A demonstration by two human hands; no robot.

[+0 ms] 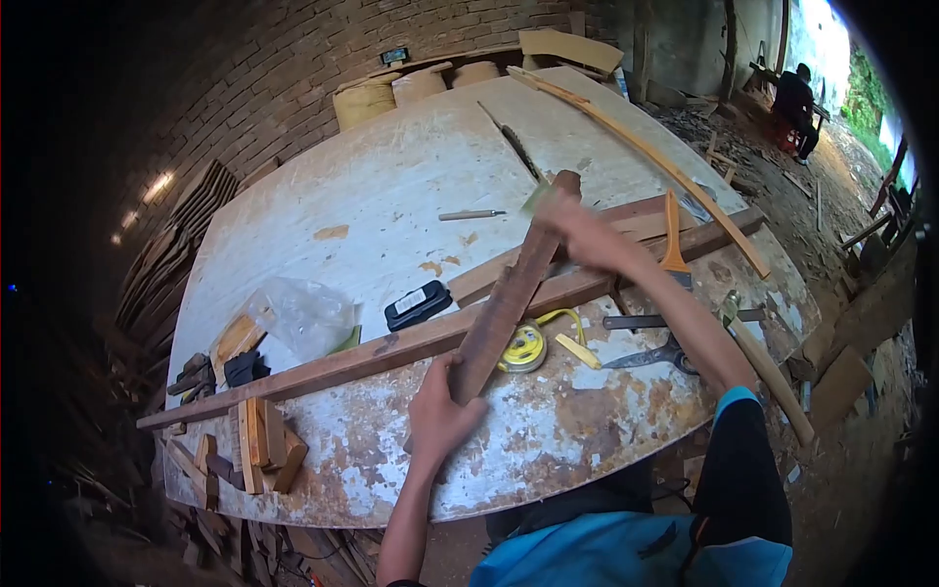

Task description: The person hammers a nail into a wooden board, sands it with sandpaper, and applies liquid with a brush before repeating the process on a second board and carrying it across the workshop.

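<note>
A dark reddish-brown wooden board (504, 308) slants away from me, resting across a long wooden beam (342, 364). My left hand (445, 413) is closed around the board's near end. Near its far end, my right hand (579, 233) presses a small greenish sheet against the wood; it looks like sandpaper (535, 202), though motion blurs it. Just right of the board lies a yellow tape measure (524, 348) with some tape pulled out. A second, lighter wood strip (479, 279) sits behind the beam, partly covered by the board.
On the worktable (391, 186) lie a chisel-like tool (471, 214), a black case (418, 305), a plastic bag (303, 318), wood blocks (264, 445), a brush (672, 235), scissors (650, 358) and a hammer (768, 377). A long curved strip (646, 147) extends along the right. A person (795, 110) sits far off.
</note>
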